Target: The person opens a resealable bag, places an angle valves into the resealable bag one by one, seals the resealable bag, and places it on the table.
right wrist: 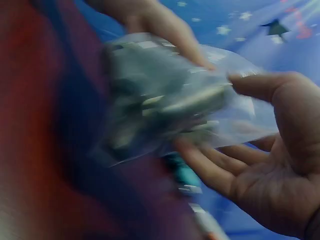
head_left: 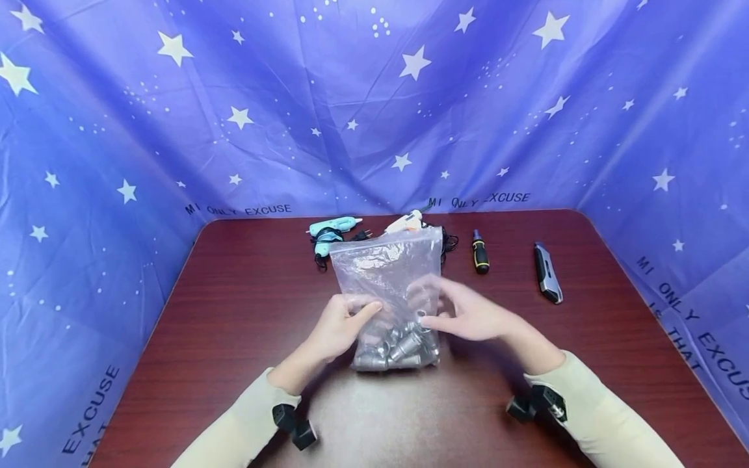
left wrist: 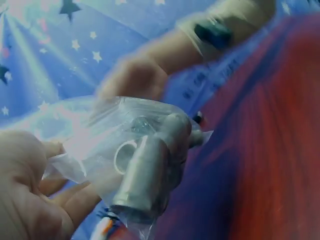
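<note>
A clear zip bag (head_left: pixel 386 266) is held up over the table, with several shiny metal tube-shaped pieces (head_left: pixel 404 346) gathered at its bottom. My left hand (head_left: pixel 342 325) grips the bag's left side, thumb in front and fingers behind the plastic. At the right side is my right hand (head_left: pixel 468 311), blurred, its fingers extended behind the bag and its thumb by the front near the metal pieces. The right wrist view shows that thumb and the right fingers (right wrist: pixel 220 167) spread apart, with the bag between them. One metal tube (left wrist: pixel 142 175) shows its round end through the plastic in the left wrist view.
Behind the bag on the dark red table (head_left: pixel 234 312) lie a light blue glue gun (head_left: pixel 335 227) with a black cord and a white glue gun (head_left: pixel 405 222), partly hidden. Farther right are a black-and-yellow screwdriver (head_left: pixel 480 253) and a utility knife (head_left: pixel 547 273). A starry blue curtain (head_left: pixel 328 130) surrounds the table.
</note>
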The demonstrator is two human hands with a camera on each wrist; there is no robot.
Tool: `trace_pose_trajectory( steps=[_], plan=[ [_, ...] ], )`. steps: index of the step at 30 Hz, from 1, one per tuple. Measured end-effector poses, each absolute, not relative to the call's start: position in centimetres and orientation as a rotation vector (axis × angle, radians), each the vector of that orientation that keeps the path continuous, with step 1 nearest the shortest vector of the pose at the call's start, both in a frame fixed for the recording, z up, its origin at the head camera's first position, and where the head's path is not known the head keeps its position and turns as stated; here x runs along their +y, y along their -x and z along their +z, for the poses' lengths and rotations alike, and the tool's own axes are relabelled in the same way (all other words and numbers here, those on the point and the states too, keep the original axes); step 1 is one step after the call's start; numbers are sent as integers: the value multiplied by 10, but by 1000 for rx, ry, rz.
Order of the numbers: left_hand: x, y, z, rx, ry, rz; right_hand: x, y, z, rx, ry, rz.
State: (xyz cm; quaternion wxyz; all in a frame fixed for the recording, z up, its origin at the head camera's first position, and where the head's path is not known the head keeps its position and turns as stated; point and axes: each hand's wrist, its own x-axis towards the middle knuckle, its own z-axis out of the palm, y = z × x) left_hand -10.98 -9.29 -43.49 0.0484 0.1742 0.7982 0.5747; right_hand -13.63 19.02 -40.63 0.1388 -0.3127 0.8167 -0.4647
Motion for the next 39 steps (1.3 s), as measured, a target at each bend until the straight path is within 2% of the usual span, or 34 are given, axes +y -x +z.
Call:
trace_pose_trajectory(
  steps=[6,11,18,27,31,39],
  plan=[
    [-104,108,-451,1838,-133,1916,169,125,-432,2149,630,-1418],
    [-110,121,-462,1808,-79,1856,154,125,-444,2209,494,-1440],
    [-108,134,-467,1947,-29,1784,144,133,-455,2613,486,-1155],
    [-111,131,-460,2290,-205,1601,150,139,-464,2983,477,-842],
    [-113,128,-460,2504,-308,1407,162,142,-464,2989,409,-838],
    [-120,124,-461,2706,-393,1340,182,142,-459,3019,399,-965]
  ],
)
